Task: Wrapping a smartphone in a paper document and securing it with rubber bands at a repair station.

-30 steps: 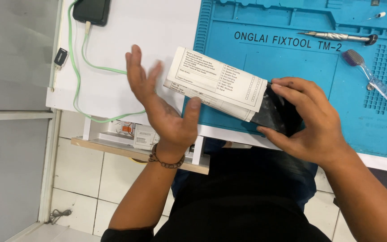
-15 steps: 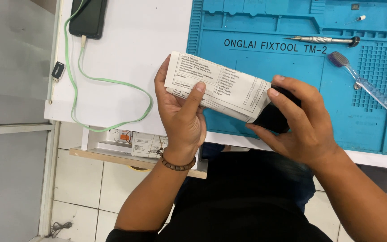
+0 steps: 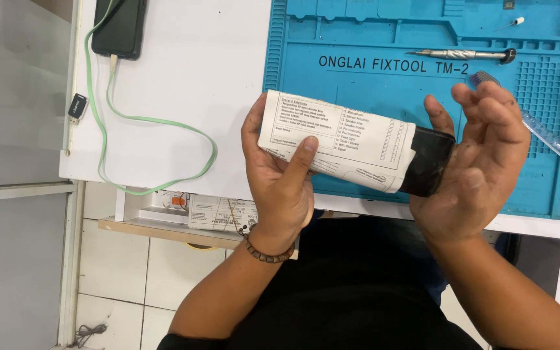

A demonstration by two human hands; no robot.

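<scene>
Left hand (image 3: pixel 280 185) clamps the white printed paper form (image 3: pixel 335 139) wrapped round a black slab-shaped phone (image 3: pixel 430 162), thumb across it; right hand (image 3: pixel 478 155) fingers spread open at the phone's bare end, unwrapping likely underway, needing a fresh pinch there.

1. White paper sheet (image 3: pixel 335 142) with black print and small grid boxes, wrapped round a glossy black phone (image 3: pixel 430 162)
2. Bright blue work mat (image 3: pixel 384 84), dark lettering, moulded grid of squares at right
3. Plain white tabletop (image 3: pixel 196 78)
4. Pale green cable (image 3: pixel 157 120) looping to a second black phone (image 3: pixel 119 27)
5. Brown beaded bracelet (image 3: pixel 264 253)
6. Silver screwdriver (image 3: pixel 465 54) with a dark tip
7. Clear brush handle (image 3: pixel 552 139), blue head
</scene>
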